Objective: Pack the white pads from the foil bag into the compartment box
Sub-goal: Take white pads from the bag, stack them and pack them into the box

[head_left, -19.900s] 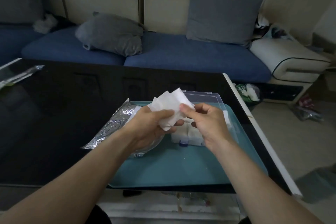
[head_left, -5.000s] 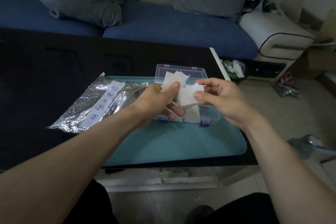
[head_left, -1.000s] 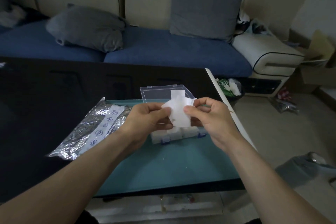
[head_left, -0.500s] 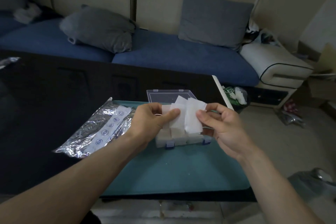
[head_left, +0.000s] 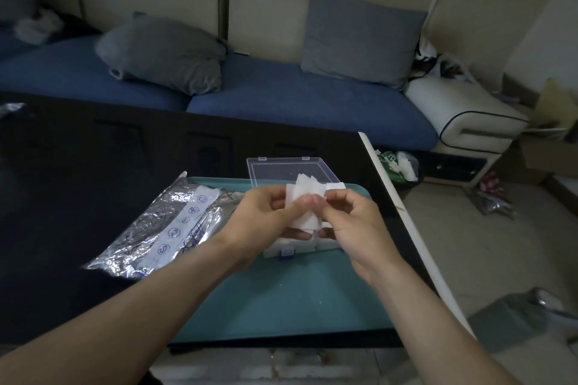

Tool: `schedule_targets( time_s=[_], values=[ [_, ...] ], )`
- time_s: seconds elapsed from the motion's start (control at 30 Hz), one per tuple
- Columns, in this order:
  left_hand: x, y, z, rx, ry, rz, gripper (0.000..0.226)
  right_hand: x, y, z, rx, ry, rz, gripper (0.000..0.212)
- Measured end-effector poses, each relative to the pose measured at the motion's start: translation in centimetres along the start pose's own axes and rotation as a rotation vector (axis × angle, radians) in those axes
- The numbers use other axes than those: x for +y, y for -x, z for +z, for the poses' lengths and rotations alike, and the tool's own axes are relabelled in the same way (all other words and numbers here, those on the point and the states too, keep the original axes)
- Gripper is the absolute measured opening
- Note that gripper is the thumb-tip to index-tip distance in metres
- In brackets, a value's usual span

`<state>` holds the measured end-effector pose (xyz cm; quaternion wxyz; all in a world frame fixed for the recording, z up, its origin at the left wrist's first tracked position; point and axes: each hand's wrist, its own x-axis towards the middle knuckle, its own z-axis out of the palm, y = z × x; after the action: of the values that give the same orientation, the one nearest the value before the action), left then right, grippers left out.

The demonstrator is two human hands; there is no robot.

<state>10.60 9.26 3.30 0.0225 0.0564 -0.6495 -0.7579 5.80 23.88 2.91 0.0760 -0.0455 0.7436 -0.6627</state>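
A small bunch of white pads (head_left: pixel 305 197) is held up above the clear compartment box (head_left: pixel 300 247). My left hand (head_left: pixel 266 222) grips the bunch from the left, thumb across the front. My right hand (head_left: pixel 353 222) pinches the pads from the right with thumb and forefinger. The box sits on a teal tray (head_left: pixel 281 297), its clear lid (head_left: pixel 291 169) laid open toward the sofa. White pads show inside the box, mostly hidden by my hands. The silver foil bag (head_left: pixel 165 225) lies flat to the left, half on the tray.
The tray rests at the right end of a dark glossy table (head_left: pixel 78 181) with a white right edge (head_left: pixel 403 219). Behind is a blue sofa (head_left: pixel 281 103) with grey cushions. A small bin (head_left: pixel 397 166) and clutter stand on the floor to the right.
My hands have drawn closer together around the pads, with the fingertips now meeting at the front of the bunch. The pads sit lower between the hands than half a second ago.
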Motion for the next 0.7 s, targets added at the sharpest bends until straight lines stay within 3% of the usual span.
schedule_targets(
  time_s=[0.1,0.2,0.43,0.57,0.7],
  values=[
    [-0.5,-0.1,-0.5,0.024,-0.055,0.013,0.019,-0.3,0.0,0.0,-0.042,-0.110,0.113,0.026],
    [-0.4,-0.2,-0.6,-0.011,-0.062,-0.006,0.018,-0.8,-0.1,-0.7,-0.082,-0.092,0.070,0.014],
    [0.0,-0.1,-0.7,-0.044,-0.048,-0.046,0.008,-0.8,-0.6,-2.0,0.063,-0.184,0.039,0.017],
    [0.0,0.0,-0.4,-0.060,-0.071,-0.031,0.018,-0.9,0.0,-1.5,-0.040,-0.076,-0.019,0.009],
    [-0.2,0.2,-0.6,-0.016,-0.249,0.014,0.016,-0.8,0.3,-0.9,-0.089,0.194,-0.113,0.019]
  ],
)
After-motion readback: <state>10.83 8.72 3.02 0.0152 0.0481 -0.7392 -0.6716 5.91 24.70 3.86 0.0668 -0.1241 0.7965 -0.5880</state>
